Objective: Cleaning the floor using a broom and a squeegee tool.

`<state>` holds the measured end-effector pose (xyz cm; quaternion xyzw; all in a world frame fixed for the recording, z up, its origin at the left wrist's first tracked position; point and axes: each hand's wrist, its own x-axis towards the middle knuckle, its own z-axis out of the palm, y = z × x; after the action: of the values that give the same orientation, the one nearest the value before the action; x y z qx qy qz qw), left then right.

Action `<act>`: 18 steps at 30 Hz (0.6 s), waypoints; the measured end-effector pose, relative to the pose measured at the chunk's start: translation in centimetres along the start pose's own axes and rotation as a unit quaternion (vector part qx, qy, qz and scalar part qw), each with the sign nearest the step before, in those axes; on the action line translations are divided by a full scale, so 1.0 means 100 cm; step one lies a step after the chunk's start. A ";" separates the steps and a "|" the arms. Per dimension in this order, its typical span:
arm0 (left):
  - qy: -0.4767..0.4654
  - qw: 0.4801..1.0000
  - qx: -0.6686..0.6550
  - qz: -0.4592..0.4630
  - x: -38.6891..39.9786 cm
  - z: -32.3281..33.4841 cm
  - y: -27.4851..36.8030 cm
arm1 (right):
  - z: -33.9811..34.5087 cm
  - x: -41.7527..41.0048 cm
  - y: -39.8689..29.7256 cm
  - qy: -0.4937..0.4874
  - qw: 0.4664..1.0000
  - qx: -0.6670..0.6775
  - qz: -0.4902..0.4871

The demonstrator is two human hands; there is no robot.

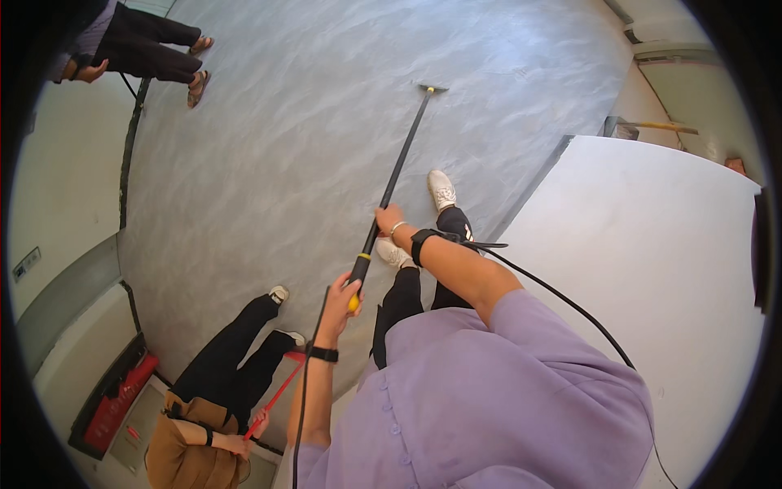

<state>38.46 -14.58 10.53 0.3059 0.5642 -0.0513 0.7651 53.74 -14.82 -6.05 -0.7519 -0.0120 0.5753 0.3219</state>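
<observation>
A long-handled floor scraper or squeegee [403, 153], with a black pole and yellow parts, reaches up the picture from my body. Its flat crosswise head [432, 89] rests on the smooth grey floor [256, 183]. Around the thick grip near its yellow end cap, my left hand [342, 301] is closed. Farther along the pole, my right hand [388, 221] grips the black shaft. Both my wrists wear black straps with cables, and a bracelet circles my right wrist.
A co-worker [208, 422] at lower left holds a red-handled tool [282, 386]. Another person [149, 43] stands at upper left. A large white surface [635, 244] lies on my right. White walls [73, 159] and a red-and-black unit [119, 397] are at left.
</observation>
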 end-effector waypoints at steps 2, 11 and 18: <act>-0.023 1.000 0.004 0.010 0.021 0.039 0.015 | -0.031 0.020 -0.008 0.075 0.990 0.119 0.030; -0.041 0.999 0.017 -0.028 -0.002 0.095 0.046 | -0.101 -0.028 -0.032 -0.033 0.958 0.266 0.104; -0.007 0.997 0.044 -0.064 0.017 0.126 0.066 | -0.122 -0.009 -0.032 0.031 0.980 0.193 0.045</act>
<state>52.42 -15.41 13.94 0.3022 0.5743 -0.1269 0.7501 65.21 -18.38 -2.07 -0.6925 0.1434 0.5574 0.4350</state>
